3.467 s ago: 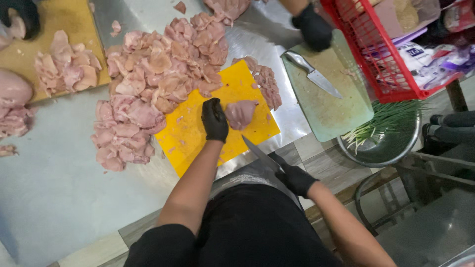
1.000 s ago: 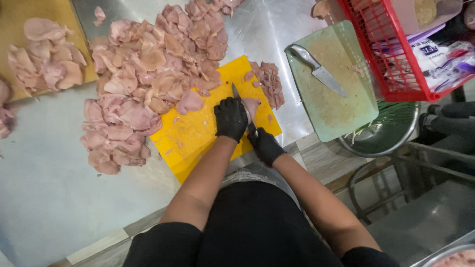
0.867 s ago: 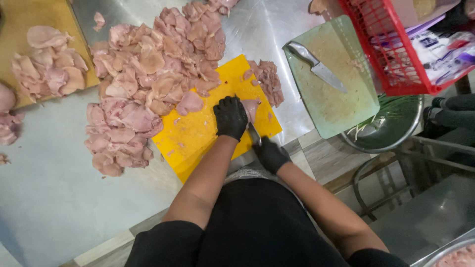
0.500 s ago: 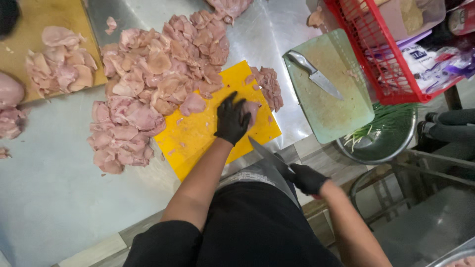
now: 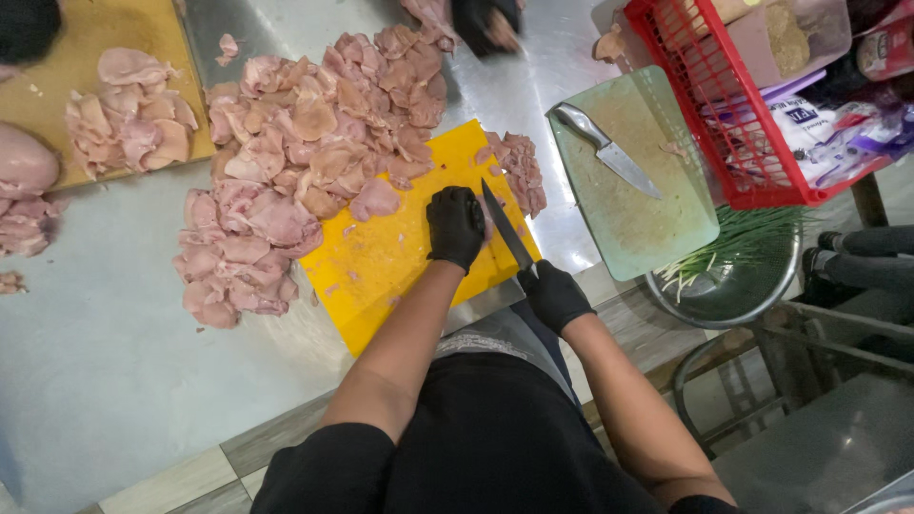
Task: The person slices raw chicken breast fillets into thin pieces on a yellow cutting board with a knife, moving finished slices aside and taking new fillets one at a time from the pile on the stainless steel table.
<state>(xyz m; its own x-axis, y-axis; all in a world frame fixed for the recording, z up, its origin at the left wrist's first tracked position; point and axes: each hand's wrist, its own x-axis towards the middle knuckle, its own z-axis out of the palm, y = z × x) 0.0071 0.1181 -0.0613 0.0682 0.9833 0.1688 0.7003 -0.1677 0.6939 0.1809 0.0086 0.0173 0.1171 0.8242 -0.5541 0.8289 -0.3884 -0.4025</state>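
Left hand [image 5: 455, 227]: black-gloved, pressed flat on a piece of raw meat on the yellow board [image 5: 400, 257]; the piece is nearly all hidden under the glove, so it presses rather than grips.
Right hand [image 5: 555, 296]: black-gloved, closed tight round the handle of the knife [image 5: 506, 228], at the near edge of the worktop [image 5: 95, 362].
Knife: dark blade angled away from the person, just beside the left hand's fingers, over the right end of the yellow board; whether the edge is in the meat I cannot tell.
Yellow board: lies tilted near the worktop's near edge, its near corner close to that edge.
Meat pile [image 5: 305, 162]: pale pink slices heaped on the far and left sides of the yellow board, spilling onto the steel.
Small heap [image 5: 522, 171]: more slices at the board's right corner.
Wooden board [image 5: 105, 67]: at the far left corner of the worktop, carrying more slices.
Green board [image 5: 657, 219]: at the right edge of the worktop, a second knife [image 5: 609, 150] lying on it, untouched.
Red basket [image 5: 733, 114]: beyond the green board, at the far right, with packets inside.
Metal bowl [image 5: 728, 286]: below the worktop's right edge, holding green stalks.
Other person's glove [image 5: 486, 21]: at the far edge, on meat.
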